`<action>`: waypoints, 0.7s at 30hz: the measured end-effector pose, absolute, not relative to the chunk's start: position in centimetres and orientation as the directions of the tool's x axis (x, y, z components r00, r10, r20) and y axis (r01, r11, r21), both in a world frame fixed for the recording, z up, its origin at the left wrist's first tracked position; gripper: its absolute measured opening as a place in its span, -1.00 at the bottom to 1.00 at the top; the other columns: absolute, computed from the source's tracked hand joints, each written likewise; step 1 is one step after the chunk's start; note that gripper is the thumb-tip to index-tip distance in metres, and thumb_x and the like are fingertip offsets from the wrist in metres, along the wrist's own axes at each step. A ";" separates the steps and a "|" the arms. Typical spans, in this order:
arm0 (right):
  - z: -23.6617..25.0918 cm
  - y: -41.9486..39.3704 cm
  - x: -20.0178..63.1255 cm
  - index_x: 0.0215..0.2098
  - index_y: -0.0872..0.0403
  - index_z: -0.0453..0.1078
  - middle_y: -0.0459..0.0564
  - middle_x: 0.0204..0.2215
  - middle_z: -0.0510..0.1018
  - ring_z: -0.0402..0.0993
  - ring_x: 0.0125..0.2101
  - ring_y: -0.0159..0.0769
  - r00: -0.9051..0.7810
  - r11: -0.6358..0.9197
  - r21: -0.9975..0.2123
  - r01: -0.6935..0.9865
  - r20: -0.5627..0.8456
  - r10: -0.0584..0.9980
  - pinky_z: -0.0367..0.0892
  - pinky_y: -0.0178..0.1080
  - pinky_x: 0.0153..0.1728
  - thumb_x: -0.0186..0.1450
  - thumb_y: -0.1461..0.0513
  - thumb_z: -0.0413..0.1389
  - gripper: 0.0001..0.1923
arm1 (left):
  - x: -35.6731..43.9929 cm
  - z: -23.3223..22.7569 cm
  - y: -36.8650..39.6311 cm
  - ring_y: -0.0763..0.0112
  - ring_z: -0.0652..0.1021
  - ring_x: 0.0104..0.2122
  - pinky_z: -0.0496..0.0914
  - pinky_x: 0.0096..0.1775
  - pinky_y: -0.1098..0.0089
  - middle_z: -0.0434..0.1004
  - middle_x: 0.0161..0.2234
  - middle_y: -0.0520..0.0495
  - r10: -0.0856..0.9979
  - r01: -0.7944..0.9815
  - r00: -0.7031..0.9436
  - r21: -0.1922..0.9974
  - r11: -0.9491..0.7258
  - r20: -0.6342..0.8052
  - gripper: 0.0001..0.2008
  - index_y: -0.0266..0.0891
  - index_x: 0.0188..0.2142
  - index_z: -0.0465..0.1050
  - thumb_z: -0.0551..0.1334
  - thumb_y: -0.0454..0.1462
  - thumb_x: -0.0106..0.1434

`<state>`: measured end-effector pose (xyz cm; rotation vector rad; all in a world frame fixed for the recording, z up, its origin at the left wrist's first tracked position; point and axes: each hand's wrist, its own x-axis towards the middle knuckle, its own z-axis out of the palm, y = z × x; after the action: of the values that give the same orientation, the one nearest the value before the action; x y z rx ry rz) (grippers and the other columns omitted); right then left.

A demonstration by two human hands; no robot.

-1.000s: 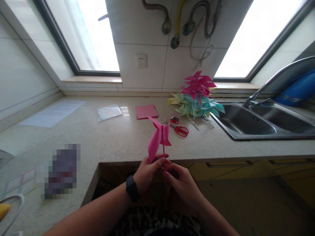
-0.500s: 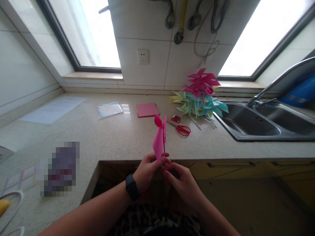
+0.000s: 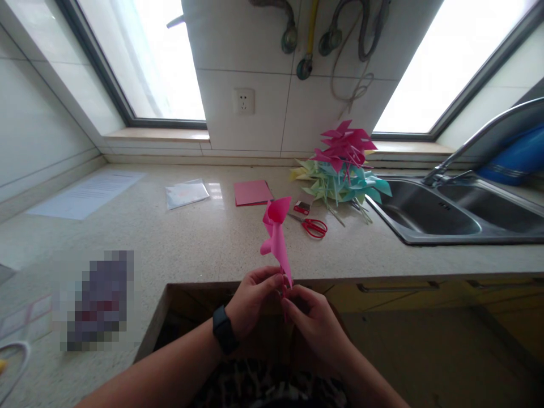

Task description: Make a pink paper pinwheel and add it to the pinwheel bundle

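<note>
— What have you got in your hands?

— A pink paper pinwheel [image 3: 276, 235] on a thin stick. My left hand [image 3: 250, 300] has its fingertips pinched shut on the stick just under the lowest blade, and my right hand [image 3: 312, 320] pinches the same stick a little lower, the two sets of fingertips nearly touching. Both hands are closed on it.

— Where is it, exactly?

— It stands upright in front of me, over the front edge of the counter [image 3: 191, 243], its blades seen almost edge-on.

— And what lies about it?

— Taking the pinwheel as the middle of a clock: at one o'clock, near it, red scissors [image 3: 313, 226] lie flat on the counter, with a small red and black thing just beside them that I cannot make out. Further along at one o'clock is a pile of pinwheels [image 3: 342, 170], pink on top, blue, green and yellow under. At three o'clock is the steel sink [image 3: 446, 212] with its tap [image 3: 476, 139]. At eleven o'clock lies a stack of pink paper [image 3: 253, 192], beyond it a clear plastic bag [image 3: 187, 194], and well apart at ten o'clock a white printed sheet [image 3: 87, 195].

— Anything on your wrist?

— A black watch [image 3: 223, 337] on the left.
</note>
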<state>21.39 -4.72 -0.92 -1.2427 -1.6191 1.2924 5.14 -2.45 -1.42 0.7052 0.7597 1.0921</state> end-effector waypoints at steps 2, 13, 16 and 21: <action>-1.0 -4.6 21.4 -0.29 0.07 0.50 -0.06 -0.44 0.56 0.43 -0.40 -0.29 -0.278 0.050 -0.960 0.275 -0.030 0.960 0.32 -0.27 -0.34 0.34 0.13 0.13 -0.81 | 5.1 -1.4 -2.3 0.42 0.56 -0.36 0.39 -0.24 0.40 0.65 -0.30 -0.14 0.949 -0.502 0.256 0.814 0.294 -0.185 -0.74 -0.30 -0.21 0.62 0.45 -0.19 0.15; -1.1 -4.1 21.7 -0.30 0.05 0.55 -0.02 -0.37 0.65 0.54 -0.35 -0.22 -0.224 0.104 -0.919 0.380 0.017 0.974 0.38 -0.22 -0.29 0.27 0.20 0.20 -0.89 | 5.2 -1.7 -1.9 0.48 0.56 -0.43 0.39 -0.32 0.45 0.68 -0.30 -0.14 0.966 -0.478 0.144 0.839 0.259 -0.216 -0.68 -0.30 -0.17 0.58 0.47 -0.18 0.13; -1.2 -3.9 21.7 -0.30 0.04 0.55 -0.02 -0.36 0.65 0.55 -0.33 -0.20 -0.211 0.111 -0.925 0.363 0.035 0.977 0.39 -0.20 -0.27 0.28 0.18 0.19 -0.88 | 5.1 -1.7 -1.8 0.46 0.58 -0.40 0.41 -0.29 0.43 0.68 -0.22 -0.18 0.963 -0.454 0.157 0.850 0.266 -0.218 -0.66 -0.30 -0.14 0.58 0.46 -0.16 0.14; -1.4 -3.6 21.8 -0.30 0.05 0.54 -0.01 -0.36 0.64 0.54 -0.33 -0.19 -0.207 0.089 -0.945 0.316 0.023 0.978 0.39 -0.21 -0.28 0.29 0.15 0.19 -0.85 | 4.9 -1.7 -1.6 0.40 0.60 -0.36 0.44 -0.25 0.39 0.69 -0.25 -0.21 0.955 -0.399 0.190 0.871 0.286 -0.226 -0.61 -0.32 -0.14 0.60 0.49 -0.14 0.09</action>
<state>21.76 -3.56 -1.44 -1.3012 -1.6324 1.1389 4.94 -1.64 -1.70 0.7652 0.9074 1.0950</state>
